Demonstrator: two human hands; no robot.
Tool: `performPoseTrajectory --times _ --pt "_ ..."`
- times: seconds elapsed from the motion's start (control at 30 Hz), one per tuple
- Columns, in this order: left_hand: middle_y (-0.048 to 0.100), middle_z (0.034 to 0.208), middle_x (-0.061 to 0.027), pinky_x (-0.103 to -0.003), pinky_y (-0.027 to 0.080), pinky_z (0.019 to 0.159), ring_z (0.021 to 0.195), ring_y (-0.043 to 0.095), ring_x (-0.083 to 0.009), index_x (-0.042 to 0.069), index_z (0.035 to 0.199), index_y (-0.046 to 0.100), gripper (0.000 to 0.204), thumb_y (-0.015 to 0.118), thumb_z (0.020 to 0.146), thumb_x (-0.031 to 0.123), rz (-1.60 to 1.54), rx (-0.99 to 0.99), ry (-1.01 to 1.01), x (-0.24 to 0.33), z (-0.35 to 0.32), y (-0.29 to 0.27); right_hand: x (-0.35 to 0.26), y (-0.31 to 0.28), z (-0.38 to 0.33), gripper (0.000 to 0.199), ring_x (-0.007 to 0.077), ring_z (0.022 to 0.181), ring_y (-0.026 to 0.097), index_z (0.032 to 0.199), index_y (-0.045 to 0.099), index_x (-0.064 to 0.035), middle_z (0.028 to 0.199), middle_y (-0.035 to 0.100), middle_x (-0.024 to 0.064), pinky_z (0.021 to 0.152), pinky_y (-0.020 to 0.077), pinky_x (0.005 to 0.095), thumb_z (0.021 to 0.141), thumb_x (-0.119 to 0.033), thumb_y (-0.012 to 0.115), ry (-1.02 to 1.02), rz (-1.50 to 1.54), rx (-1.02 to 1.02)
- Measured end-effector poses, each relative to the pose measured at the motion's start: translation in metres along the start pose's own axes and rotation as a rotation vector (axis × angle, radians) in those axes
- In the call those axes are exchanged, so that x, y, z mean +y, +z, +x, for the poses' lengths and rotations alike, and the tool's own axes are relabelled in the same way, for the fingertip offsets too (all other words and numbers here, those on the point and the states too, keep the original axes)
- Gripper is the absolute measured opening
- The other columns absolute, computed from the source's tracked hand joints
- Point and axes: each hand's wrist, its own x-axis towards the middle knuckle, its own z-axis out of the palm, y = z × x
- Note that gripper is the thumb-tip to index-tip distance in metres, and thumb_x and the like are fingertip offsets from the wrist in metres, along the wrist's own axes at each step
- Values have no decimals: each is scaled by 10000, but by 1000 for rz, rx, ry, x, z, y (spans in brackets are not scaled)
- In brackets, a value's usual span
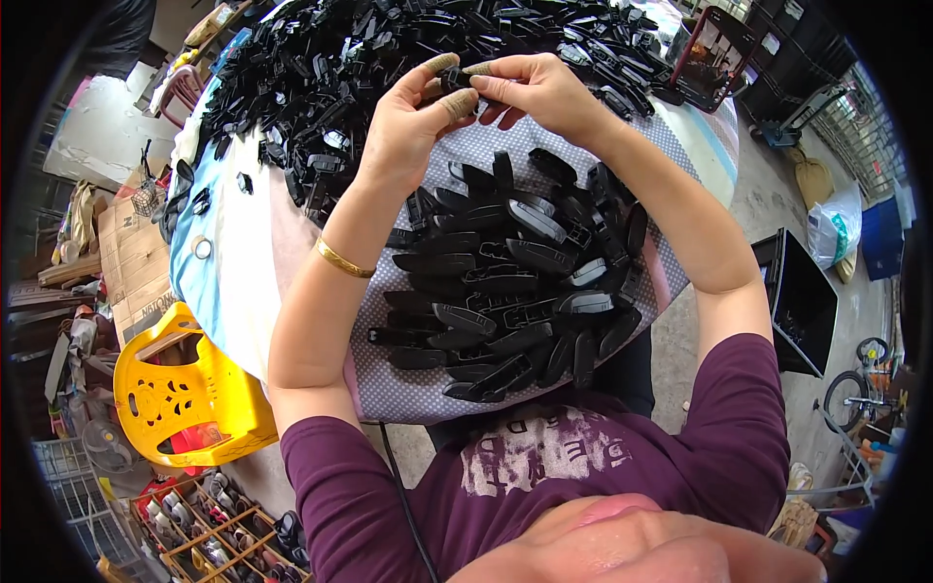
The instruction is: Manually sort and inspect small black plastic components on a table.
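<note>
At the near edge of the desk (243,291) lies a neat pile of black plastic parts (515,282). They lie side by side on a dotted cloth (408,394). Both arms reach over this pile to the middle of the desk.

There the left hand (413,121) and the right hand (539,89) meet. Between them is one small black part (455,80). The left grip pinches it from the left, with the thumb and first finger pressed on it. The right grip pinches it from the right with its fingertips. The part sits up in the air, right between the two grips, above the cloth. A gold bangle (342,259) is on the left wrist.

Past the hands, a big loose heap of black parts (330,68) covers the far side of the desk. A yellow plastic chair (180,389) stands on the floor beside the left edge of the desk.
</note>
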Motion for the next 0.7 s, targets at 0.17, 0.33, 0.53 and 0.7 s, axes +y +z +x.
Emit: performPoseTrajectory --times 0.17,0.33,0.53,0.7 --pt "590 814 -40 -200 482 671 737 566 -89 -32 1111 521 426 682 717 -1 280 70 100 -1 1 3 -3 -4 -2 283 132 689 633 1061 589 -22 828 642 66 612 519 229 883 -232 521 68 185 55" --pt "616 844 -67 -191 476 652 749 576 -92 -26 1037 545 402 726 684 39 429 87 168 4 -4 5 -7 -3 -3 283 123 674 631 1049 594 -19 824 643 72 603 514 222 882 -236 523 62 150 40" --pt "620 878 -102 -226 496 679 811 597 -131 -27 1027 543 313 658 744 41 688 105 279 -2 -5 9 -1 3 -3 256 94 656 616 1028 610 -24 790 636 48 566 501 202 879 -217 533 16 44 52" --pt "571 992 -118 -281 528 772 853 586 -166 -73 1121 460 328 558 818 3 160 99 69 2 -5 12 0 2 -2 240 104 662 615 1019 616 -18 781 636 51 567 499 210 881 -194 528 -33 60 129"
